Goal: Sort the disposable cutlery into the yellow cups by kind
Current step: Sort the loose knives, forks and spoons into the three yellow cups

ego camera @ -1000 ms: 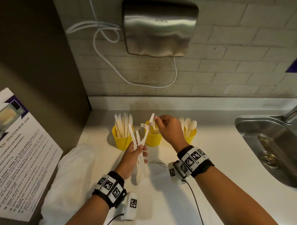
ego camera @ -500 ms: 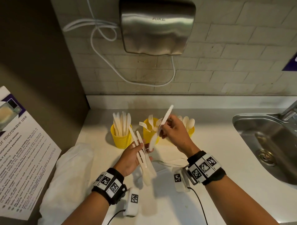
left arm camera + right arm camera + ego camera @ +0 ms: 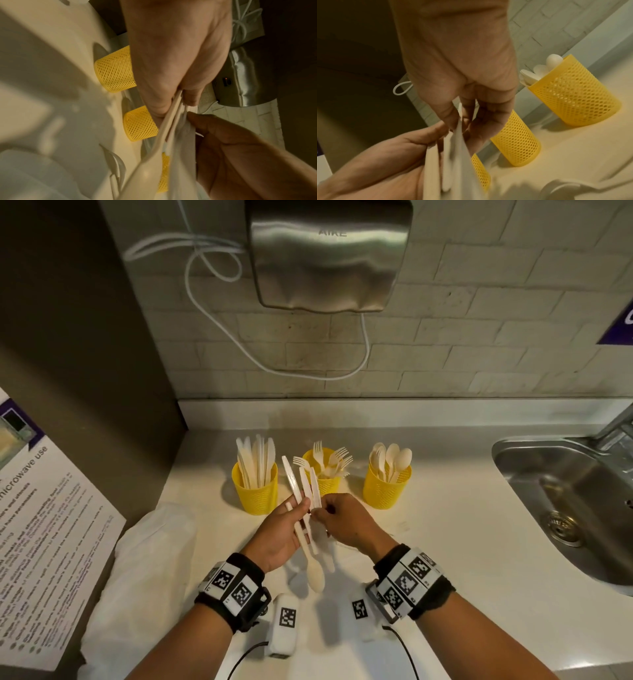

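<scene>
My left hand (image 3: 279,537), palm up, grips the cutlery bunch (image 3: 306,510); my right hand (image 3: 342,523) pinches one piece's middle with curled fingers (image 3: 318,513).

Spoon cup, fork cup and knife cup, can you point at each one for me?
Spoon cup (image 3: 386,491), head view, on its mesh wall.
Fork cup (image 3: 327,485), head view, on its front wall below the rim.
Knife cup (image 3: 257,497), head view, on its mesh wall.

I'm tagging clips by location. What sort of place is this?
Likely a shared office or campus kitchenette: a steel sink set in the counter, a microwave-use notice, and a wall hand dryer.
</scene>
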The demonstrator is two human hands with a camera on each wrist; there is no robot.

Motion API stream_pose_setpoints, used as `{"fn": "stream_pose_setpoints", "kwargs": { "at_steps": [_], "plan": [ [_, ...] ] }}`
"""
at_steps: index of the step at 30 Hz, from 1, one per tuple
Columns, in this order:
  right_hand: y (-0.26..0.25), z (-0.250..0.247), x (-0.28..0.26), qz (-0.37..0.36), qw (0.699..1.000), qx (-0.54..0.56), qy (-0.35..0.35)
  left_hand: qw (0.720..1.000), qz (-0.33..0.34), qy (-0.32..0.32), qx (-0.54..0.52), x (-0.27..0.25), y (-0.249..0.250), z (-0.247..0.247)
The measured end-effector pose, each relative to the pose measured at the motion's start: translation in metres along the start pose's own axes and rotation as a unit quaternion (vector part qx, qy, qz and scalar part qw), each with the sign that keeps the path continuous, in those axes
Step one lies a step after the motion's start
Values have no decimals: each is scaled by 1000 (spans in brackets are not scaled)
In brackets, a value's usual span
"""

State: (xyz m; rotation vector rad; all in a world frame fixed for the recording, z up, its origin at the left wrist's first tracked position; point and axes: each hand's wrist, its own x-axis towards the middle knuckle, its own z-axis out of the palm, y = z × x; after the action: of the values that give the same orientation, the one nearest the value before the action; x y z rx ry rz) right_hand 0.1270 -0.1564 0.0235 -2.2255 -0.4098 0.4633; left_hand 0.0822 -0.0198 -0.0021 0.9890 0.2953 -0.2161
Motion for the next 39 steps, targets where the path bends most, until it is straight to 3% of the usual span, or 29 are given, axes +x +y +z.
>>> {"fn": "stream_pose_setpoints", "kwargs": {
  "at_steps": [5,10,14,19,21,24,26,28,30,32,35,39],
  "plan": [
    [-6,-12,2,8,992,106,67,999,-42,-12,18,-2,-1,-4],
    [-15,-7,-4,29,984,175,23,996,-47,-50,48,-4,0,2],
    [-7,7,3,39,987,139,73,990,-36,-78,112,-7,1,9],
    [-14,4,6,21,996,78,36,987,-35,-91,131,-12,4,9],
    [-16,0,7,-7,997,64,52,986,-25,-91,139,-13,5,9],
    [-21,-19,13,-31,985,131,111,986,-8,-71,150,-12,5,3],
    [-25,-38,16,-41,980,160,113,988,-6,-42,146,-11,5,-6],
    [-28,-57,22,-37,991,75,100,990,-4,-20,136,-12,4,-15],
    [-32,-73,31,-19,997,-49,57,993,-3,-7,116,-14,4,-22],
    [-37,-87,40,12,994,-106,7,995,-3,3,95,-15,4,-25],
    [-45,-101,47,24,983,-167,-77,996,5,17,87,-16,6,-26],
    [-62,-93,52,-19,951,-268,-151,996,9,27,86,-19,5,-29]
  ]
}}
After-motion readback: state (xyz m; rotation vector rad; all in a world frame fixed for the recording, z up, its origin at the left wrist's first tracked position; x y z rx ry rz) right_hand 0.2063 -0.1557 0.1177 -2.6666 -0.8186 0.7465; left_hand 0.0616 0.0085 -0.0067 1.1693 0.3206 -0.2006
